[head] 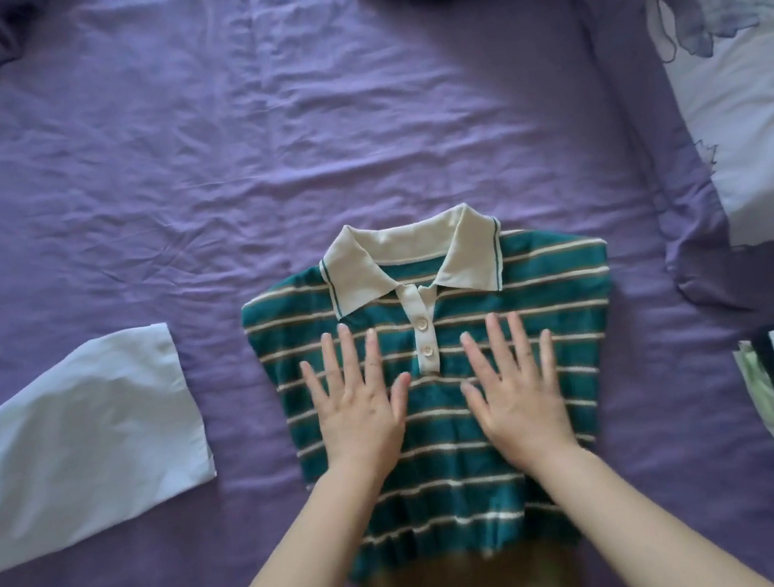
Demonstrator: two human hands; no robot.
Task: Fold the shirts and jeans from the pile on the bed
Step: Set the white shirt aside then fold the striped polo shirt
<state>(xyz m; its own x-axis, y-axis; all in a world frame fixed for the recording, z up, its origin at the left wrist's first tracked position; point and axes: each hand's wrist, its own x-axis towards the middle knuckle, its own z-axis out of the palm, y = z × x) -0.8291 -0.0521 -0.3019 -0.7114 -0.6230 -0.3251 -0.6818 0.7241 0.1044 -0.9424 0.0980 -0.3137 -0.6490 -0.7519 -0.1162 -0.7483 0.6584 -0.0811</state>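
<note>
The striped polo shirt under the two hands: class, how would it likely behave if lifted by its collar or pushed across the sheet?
The striped polo shirt lies folded and soft under the flat left hand and right hand, so it would probably flop open if lifted. Pushed, it would likely bunch on the wrinkled sheet, not slide.

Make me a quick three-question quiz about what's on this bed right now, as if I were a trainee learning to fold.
1. True or false: both hands lie flat, fingers spread, on the striped polo shirt.
2. Which colour is the polo's collar? A) cream B) red C) black
3. Fill in: the light blue garment lies to the person's ____ of the polo.

Key
1. True: the left hand and right hand press flat on either side of the button placket.
2. A, cream.
3. Left; it lies apart from the polo, with bare purple sheet between them.
</note>
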